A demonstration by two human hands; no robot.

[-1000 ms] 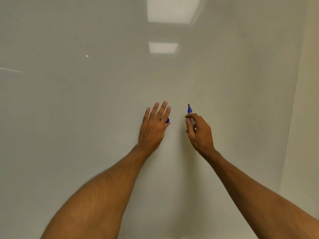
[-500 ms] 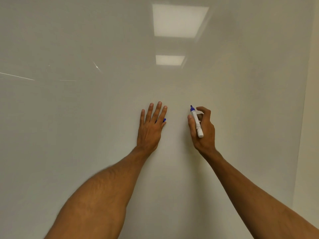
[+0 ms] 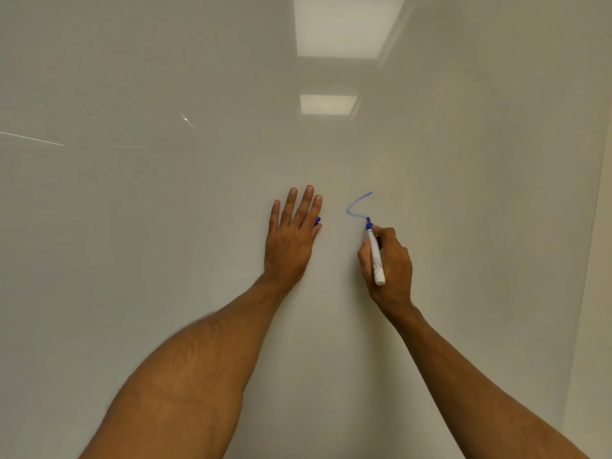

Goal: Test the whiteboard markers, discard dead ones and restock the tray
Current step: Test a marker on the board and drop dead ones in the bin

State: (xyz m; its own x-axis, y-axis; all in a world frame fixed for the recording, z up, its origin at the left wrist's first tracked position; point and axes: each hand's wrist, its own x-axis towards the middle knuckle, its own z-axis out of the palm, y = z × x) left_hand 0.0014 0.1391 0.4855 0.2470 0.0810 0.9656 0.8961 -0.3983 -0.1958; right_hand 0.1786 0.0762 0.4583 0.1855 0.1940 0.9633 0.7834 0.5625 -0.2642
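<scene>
My right hand [image 3: 392,263] grips a white marker with a blue tip [image 3: 376,256]. Its tip touches the whiteboard [image 3: 165,226] at the end of a fresh blue curved line [image 3: 354,207]. My left hand [image 3: 291,240] lies flat on the board to the left of the line, fingers straight and pointing up. A blue marker cap [image 3: 318,220] peeks out at the hand's right edge beside the index finger, held under the hand. The thumb is hidden.
The glossy whiteboard fills the view and reflects two ceiling light panels [image 3: 344,28]. Faint scratches [image 3: 33,139] show at the left. A beige wall [image 3: 596,293] borders the board's right edge.
My right hand has put the marker tip on the board and drawn a blue curve, ending lower than it began. My left hand stayed flat on the board.
</scene>
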